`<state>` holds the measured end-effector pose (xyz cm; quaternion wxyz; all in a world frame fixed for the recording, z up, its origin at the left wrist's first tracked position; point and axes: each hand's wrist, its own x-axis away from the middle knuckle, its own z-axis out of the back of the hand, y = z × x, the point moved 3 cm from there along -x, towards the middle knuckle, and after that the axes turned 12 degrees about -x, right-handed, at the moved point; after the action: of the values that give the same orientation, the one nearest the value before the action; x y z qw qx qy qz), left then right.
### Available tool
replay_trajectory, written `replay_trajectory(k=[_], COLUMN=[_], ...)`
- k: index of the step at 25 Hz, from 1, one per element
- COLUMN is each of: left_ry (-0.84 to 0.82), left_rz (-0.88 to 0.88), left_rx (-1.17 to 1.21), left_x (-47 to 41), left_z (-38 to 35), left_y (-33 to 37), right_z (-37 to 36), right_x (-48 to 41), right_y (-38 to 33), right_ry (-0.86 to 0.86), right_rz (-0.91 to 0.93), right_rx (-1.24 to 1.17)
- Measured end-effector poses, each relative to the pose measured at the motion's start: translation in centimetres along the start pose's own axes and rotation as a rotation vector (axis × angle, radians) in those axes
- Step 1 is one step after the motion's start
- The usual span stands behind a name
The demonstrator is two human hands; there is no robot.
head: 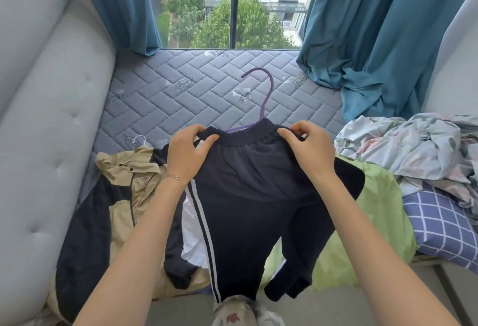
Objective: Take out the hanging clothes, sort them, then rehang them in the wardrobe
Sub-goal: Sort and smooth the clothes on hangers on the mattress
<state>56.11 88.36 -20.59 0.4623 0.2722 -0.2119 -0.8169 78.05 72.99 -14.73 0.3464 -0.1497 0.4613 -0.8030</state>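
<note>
Dark navy track pants point(248, 196) with white side stripes lie on the bed, their legs hanging over the near edge. A purple hanger point(266, 98) sticks out of the elastic waistband, its hook pointing toward the window. My left hand point(188, 152) pinches the waistband's left end. My right hand point(307, 150) pinches the right end. Under the pants lie a beige and black jacket point(121, 196) at the left and a light green garment point(382, 209) at the right.
A grey quilted mattress point(194, 85) stretches to the window. A padded grey headboard point(46, 118) bounds the left side. Teal curtains point(375, 54) hang at both sides. Crumpled floral bedding point(413, 150) and a blue checked pillow point(439, 225) lie at the right.
</note>
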Motion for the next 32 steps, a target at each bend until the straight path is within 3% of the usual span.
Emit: replay_trajectory(k=[4,9,13,18,24,27,32], left_ry=[-0.113,-0.216,-0.172,-0.101,-0.080,-0.104,-0.081], left_rz=[0.062,0.128,0.159,0.113,0.067,0.107,0.233], left_rx=[-0.043,-0.288,-0.376,-0.342,-0.371,-0.367,-0.352], left_x=[-3.5,-4.5,-3.9,-3.1,-0.7,1.0,6.0], left_z=[-8.2,-22.8,-31.5,-34.8,-30.3,-24.7,-13.0], left_y=[-5.4,-15.2,-21.3,-25.0,-22.0,-18.6,-12.8], right_z=[-6.2,-17.2,-24.0,-27.9,-25.3,-22.0,-17.0], right_x=[-5.3,-10.0,-12.4,-12.5,-9.9,-7.3,-1.2], right_y=[7.0,21.7,30.7,35.8,31.2,25.0,14.3], right_ry=[-0.081,-0.220,-0.223,-0.261,-0.265,-0.301,-0.352], right_rz=[-0.078,-0.189,-0.175,-0.087,0.070,0.157,0.150], right_rx=[0.031,0.070,0.106,0.280,0.257,0.198,0.059])
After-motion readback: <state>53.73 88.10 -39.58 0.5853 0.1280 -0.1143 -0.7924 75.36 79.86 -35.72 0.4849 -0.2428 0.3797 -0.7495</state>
